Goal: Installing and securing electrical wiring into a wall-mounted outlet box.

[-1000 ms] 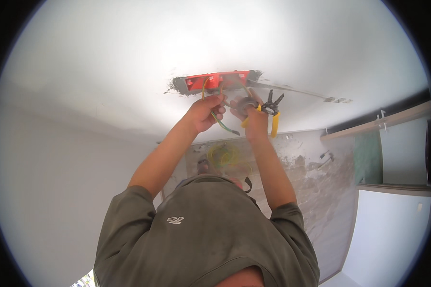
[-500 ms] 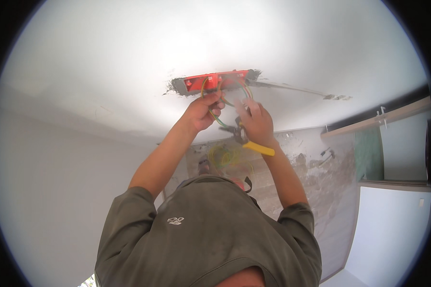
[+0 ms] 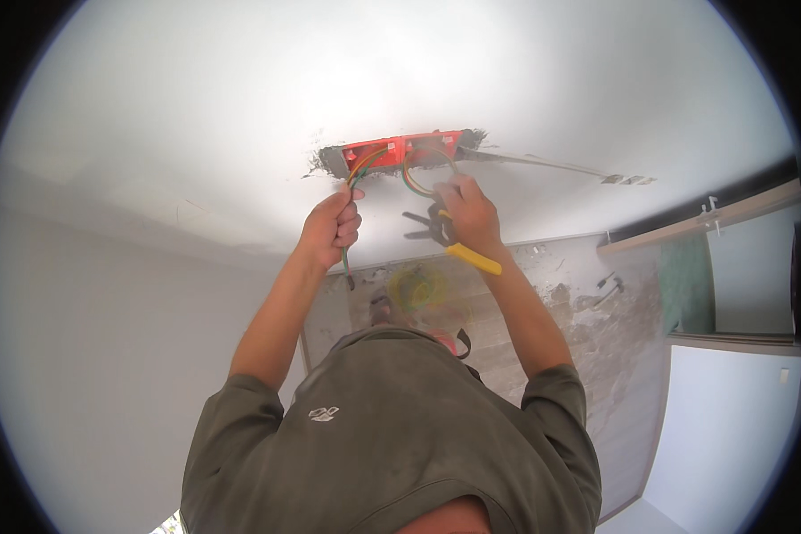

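A red twin electrical box [image 3: 385, 158] sits in a rough grey mortar patch in the white wall. From its left part, electrical wires [image 3: 359, 171] come out into my left hand [image 3: 333, 224], which is closed round them below the box. A green end hangs under that fist. My right hand [image 3: 472, 216] keeps a pair of yellow-handled pliers [image 3: 474, 259] in its palm, dark jaws pointing left. Its thumb and fingertips pinch the looped wires [image 3: 408, 175] from the box's right part. The exact jaw type is not clear.
Yellow and green wire coils [image 3: 418, 289] lie blurred on the dusty floor [image 3: 543, 311] below. A hammer [image 3: 610, 292] rests farther right. Along the right side stands a white cabinet panel [image 3: 712, 427]. A grey strip [image 3: 543, 163] runs along the wall right of the box.
My left hand has moved left and a little down with its wires, away from my right hand. The right hand has stayed near the box's right part, the pliers turned slightly.
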Demonstrator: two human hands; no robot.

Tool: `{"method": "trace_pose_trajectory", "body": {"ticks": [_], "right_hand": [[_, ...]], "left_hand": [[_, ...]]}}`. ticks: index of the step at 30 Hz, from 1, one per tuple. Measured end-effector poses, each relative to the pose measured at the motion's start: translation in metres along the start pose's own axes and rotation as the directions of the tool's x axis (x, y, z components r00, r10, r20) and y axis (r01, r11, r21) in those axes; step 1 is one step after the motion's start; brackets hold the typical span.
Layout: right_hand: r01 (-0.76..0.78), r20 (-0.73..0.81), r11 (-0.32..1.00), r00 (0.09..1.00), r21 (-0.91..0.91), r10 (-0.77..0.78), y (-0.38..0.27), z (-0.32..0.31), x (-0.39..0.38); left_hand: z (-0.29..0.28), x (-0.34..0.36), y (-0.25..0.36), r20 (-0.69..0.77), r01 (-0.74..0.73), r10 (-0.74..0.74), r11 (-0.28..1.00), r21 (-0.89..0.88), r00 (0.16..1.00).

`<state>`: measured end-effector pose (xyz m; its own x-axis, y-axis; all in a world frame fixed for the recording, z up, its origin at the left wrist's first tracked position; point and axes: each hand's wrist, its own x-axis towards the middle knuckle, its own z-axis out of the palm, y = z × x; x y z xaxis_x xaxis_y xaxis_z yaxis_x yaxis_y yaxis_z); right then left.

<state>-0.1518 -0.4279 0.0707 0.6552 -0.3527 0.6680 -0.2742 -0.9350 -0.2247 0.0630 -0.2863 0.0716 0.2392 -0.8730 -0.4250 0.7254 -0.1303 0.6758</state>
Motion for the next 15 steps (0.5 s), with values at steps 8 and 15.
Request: {"method": "trace_pose_trajectory", "body": {"ticks": [8,15], "right_hand": [[-0.406,-0.119,0.668,0.795,0.624,0.595,-0.010,0.036,0.005],[-0.225,-0.213,0.948,0.938,0.226,0.274,-0.011,0.018,0.007]], "left_hand": [[0.014,-0.006,-0.012,0.093,-0.014,0.026,0.992,-0.128,0.995],[0.040,0.001,-0.015,0.108,-0.081,0.071,0.992,0.092,0.992]]}}
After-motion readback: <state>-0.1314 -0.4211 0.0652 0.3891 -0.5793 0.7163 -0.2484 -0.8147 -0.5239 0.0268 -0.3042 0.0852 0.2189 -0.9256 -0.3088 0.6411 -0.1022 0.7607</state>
